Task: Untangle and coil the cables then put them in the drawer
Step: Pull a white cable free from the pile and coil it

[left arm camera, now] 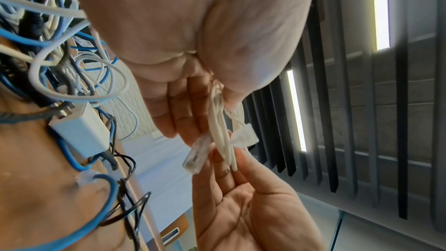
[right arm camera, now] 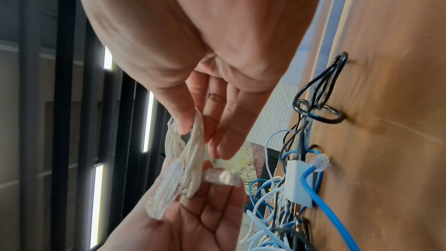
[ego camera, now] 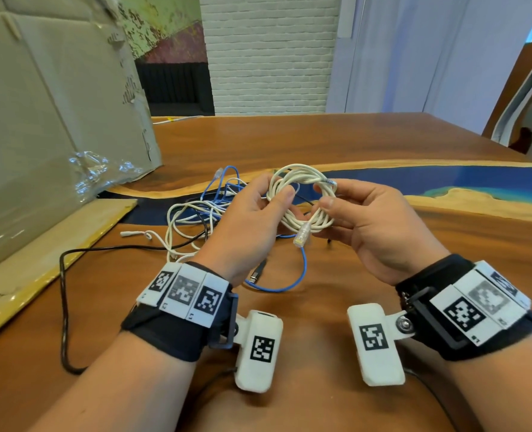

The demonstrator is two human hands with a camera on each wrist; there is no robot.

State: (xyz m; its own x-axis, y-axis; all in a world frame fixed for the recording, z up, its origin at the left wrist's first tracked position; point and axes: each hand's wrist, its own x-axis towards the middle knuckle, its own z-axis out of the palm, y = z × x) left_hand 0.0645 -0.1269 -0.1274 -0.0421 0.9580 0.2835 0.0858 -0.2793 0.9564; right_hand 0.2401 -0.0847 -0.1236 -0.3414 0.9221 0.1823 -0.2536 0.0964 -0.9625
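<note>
A cream network cable wound into a coil (ego camera: 302, 194) hangs in the air between both hands above the table. My left hand (ego camera: 252, 216) pinches the coil's left side between thumb and fingers. My right hand (ego camera: 352, 213) pinches its right side. A clear plug (ego camera: 302, 236) dangles from the bottom of the coil (left arm camera: 222, 136), and a second plug (ego camera: 330, 183) sits at its top right. The coil (right arm camera: 190, 161) shows edge-on in the right wrist view. Behind my left hand a tangle of blue, white and black cables (ego camera: 202, 210) lies on the table.
A large cardboard sheet (ego camera: 49, 120) leans at the left, a flat piece below it. A black cable (ego camera: 63, 304) loops toward the near edge. A white adapter block (left arm camera: 79, 131) sits in the tangle. The wooden table (ego camera: 321, 141) has a blue resin strip. No drawer in view.
</note>
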